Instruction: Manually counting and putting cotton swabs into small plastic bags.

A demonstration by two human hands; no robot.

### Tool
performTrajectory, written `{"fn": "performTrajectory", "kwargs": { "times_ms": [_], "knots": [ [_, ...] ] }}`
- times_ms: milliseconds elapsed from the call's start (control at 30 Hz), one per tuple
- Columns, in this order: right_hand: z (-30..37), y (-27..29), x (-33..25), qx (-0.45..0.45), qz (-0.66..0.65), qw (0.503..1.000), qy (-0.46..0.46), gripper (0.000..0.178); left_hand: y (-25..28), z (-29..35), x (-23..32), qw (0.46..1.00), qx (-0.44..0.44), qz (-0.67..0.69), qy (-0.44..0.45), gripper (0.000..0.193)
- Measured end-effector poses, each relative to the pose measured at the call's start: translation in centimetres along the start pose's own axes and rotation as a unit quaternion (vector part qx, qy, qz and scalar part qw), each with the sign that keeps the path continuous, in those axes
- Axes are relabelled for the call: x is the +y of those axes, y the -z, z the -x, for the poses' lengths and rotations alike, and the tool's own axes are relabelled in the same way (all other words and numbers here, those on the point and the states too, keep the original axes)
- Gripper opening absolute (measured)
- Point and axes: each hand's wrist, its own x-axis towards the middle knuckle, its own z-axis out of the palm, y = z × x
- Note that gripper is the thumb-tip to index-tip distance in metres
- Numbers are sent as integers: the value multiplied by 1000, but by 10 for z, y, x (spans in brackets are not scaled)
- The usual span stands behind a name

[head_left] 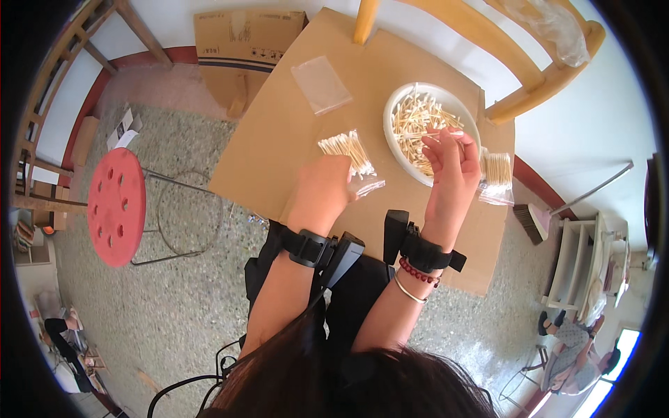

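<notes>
Hands: left (322,187) grips swab bag (352,155), right (451,161) pinches swabs over bowl (426,129), on cardboard sheet (279,132), speckled floor (188,292).

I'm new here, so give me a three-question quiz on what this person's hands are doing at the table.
1. True or false: the left hand holds a clear bag of cotton swabs.
2. What is the right hand over? A) white bowl B) red stool C) broom
3. What covers the table?

Key: 1 true. 2 A. 3 brown cardboard sheet.
</notes>
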Motion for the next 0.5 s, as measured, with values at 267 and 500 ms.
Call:
{"fn": "performTrajectory", "kwargs": {
  "times_ms": [267, 500],
  "knots": [
    [-2, 6, 2, 25, 24, 999, 16, 26, -26, -9, 17, 999, -30, -20, -2, 22],
    [-1, 6, 4, 4, 93, 996, 11, 27, -2, -24, 18, 981, 172, 75, -50, 9]
  ]
}}
